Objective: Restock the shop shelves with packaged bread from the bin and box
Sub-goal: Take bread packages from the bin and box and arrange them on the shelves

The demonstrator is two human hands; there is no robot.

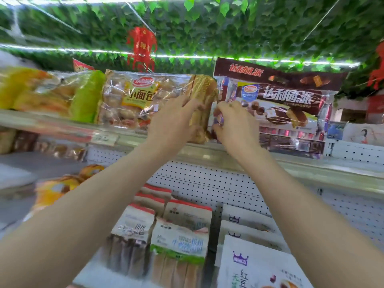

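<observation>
Bread pack stood on end on the top shelf, between bun bag and pie pack. Your left grip was clamped round its side. Your right grip curled at its edge; on what could not be told. Judged light, soft, crushable, film slick: broad sides were the place to hold.

left shelf packs blurred
</observation>
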